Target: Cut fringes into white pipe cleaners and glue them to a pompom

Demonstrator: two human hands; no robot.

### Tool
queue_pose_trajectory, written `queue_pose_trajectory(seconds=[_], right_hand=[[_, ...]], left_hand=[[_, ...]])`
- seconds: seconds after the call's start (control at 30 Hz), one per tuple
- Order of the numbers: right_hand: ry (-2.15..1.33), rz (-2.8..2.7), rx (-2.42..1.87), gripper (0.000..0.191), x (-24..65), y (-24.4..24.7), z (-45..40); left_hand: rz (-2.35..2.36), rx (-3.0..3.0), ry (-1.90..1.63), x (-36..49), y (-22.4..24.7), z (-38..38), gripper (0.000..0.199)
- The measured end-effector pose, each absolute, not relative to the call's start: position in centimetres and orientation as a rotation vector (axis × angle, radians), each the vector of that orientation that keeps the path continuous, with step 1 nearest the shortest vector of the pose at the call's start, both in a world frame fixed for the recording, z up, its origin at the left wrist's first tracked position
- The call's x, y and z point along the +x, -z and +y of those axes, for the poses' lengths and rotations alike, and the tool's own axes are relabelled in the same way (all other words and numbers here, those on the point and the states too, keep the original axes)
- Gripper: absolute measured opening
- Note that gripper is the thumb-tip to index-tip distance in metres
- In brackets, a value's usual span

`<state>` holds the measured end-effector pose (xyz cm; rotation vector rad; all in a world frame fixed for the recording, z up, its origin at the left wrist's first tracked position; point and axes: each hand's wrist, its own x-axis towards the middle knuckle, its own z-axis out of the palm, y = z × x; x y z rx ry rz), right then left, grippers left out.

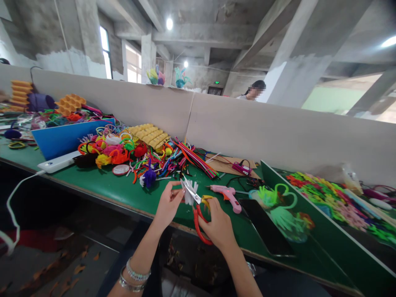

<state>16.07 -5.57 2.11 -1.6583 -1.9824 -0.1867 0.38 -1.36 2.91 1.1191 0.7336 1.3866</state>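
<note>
My left hand [169, 203] pinches a small bundle of white pipe cleaners [188, 196] above the front edge of the green table [123, 193]. In my right hand [218, 225] is a pair of scissors [198, 218], one handle loop red and the other yellow. Its metal blades point up and to the left, parted and lying across the white strands close to my left fingertips. Just beyond my right hand rests a pink glue gun [227, 194]. A purple pom-pom shape [149, 178] sits on the table past my left hand.
Colourful pipe cleaners [198, 159] and fuzzy pieces are heaped behind, beside a yellow egg-carton sheet [151, 135]. At right lie a black phone [266, 227] and green fuzzy crafts [283, 218] before a green divider [328, 235]. A white power strip [60, 161] stands left. A person [253, 90] is beyond the partition.
</note>
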Motion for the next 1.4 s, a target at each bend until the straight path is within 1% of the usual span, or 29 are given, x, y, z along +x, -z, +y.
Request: queue_pose_trajectory(seconds=[0.17, 0.37, 0.6, 1.17, 1.4], right_hand=[[0.157, -1.99, -1.663, 0.028, 16.0, -2.31, -5.69], [0.142, -1.999, -1.651, 0.023, 16.03, -2.32, -5.76], [0.158, -1.998, -1.66, 0.026, 16.01, -2.35, -5.73], [0.159, -2.0, -1.661, 0.022, 15.94, -2.25, -5.67], [0.162, -2.011, -1.663, 0.024, 16.0, -2.09, -5.61]], left_hand=[[0.725, 1.117, -1.395, 0.46, -2.79, -1.36, 0.034], [0.727, 1.127, -1.398, 0.45, -2.75, -1.39, 0.033], [0.733, 1.123, -1.402, 0.43, -2.95, -1.54, 0.034], [0.723, 1.102, -1.404, 0.31, -2.8, -1.38, 0.035], [0.72, 1.099, -1.403, 0.16, -2.75, -1.26, 0.036]])
